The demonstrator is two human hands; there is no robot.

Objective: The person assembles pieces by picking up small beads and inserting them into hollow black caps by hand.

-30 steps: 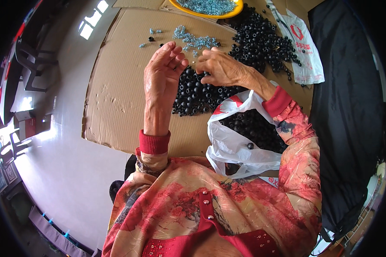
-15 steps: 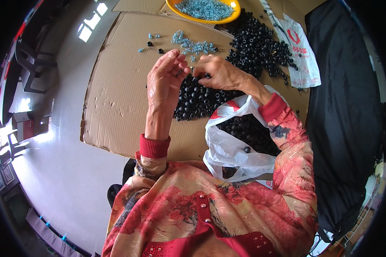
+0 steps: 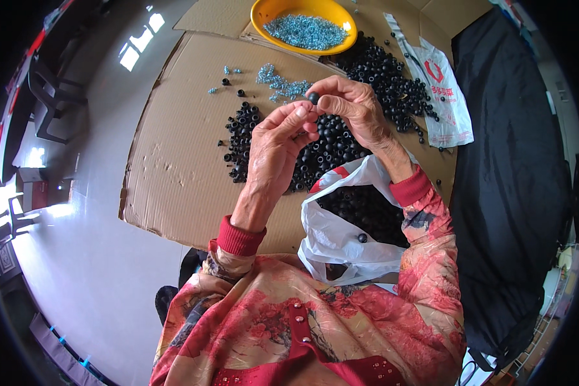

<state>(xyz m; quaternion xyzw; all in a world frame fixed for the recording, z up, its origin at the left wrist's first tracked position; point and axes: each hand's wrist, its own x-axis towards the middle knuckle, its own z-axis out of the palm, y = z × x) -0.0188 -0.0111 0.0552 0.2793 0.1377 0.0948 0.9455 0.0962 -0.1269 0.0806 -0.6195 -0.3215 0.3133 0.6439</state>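
Observation:
Over the cardboard, my two hands meet fingertip to fingertip. A round black bead (image 3: 313, 98) is pinched between the thumb and forefinger of my right hand (image 3: 357, 112). Just left of it, my left hand (image 3: 273, 145) is closed in a pinch; whatever its fingertips hold is too small or hidden to make out. Beneath and around my hands spreads a heap of black beads (image 3: 331, 138), some showing holes. Small clear blue pieces (image 3: 276, 83) lie loose beyond my left hand.
A yellow bowl (image 3: 258, 26) of clear blue pieces stands at the far edge. More black beads (image 3: 392, 80) are piled beyond my right hand, beside a flat white plastic bag (image 3: 453, 122). Close to my body, an opened white bag (image 3: 321, 231) holds black beads. Black fabric (image 3: 508, 180) lies at right.
My right hand has lifted from the bead pile and now shows a black bead in its pinch. My left hand has shifted right and nearer, its fingertips meeting the right hand's.

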